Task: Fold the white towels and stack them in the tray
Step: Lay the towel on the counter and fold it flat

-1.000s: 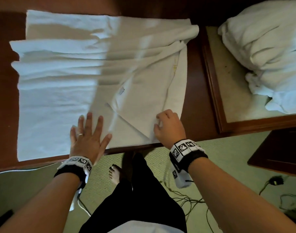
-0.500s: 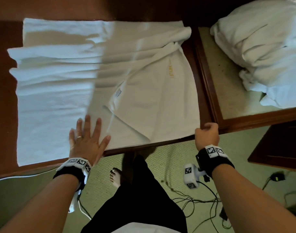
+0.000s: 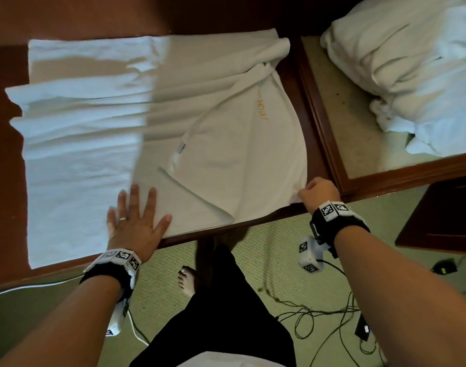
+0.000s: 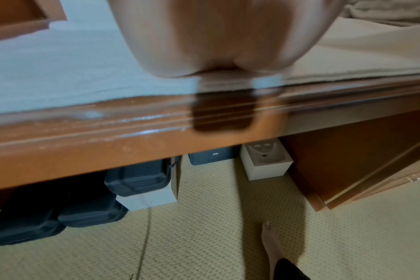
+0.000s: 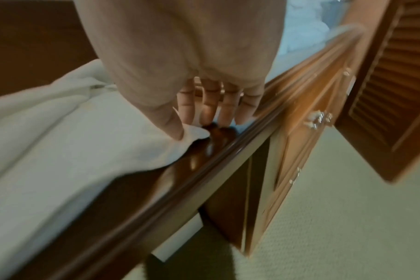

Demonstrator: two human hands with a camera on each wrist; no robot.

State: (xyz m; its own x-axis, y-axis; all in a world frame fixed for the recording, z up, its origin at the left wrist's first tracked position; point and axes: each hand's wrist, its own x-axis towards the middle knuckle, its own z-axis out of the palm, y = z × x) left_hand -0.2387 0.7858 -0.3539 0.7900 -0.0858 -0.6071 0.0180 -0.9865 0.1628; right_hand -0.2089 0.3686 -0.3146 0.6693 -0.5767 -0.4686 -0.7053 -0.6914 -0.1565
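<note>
This looks like a hotel bedroom. A white terry towel point(image 3: 152, 133) spread on the glossy dark-red wooden table point(image 3: 292, 215) carries gold embroidered lettering that seems to read "HOTEL". Beside it sits a wooden-framed tray with a beige inset point(image 3: 329, 123) holding a heap of crumpled white towels point(image 3: 411, 64). The floor is pale green woven carpet point(image 3: 279, 250), and a brown louvred wooden door point(image 5: 396, 75) stands next to a wooden drawer front with metal pulls point(image 5: 316, 121).
</note>
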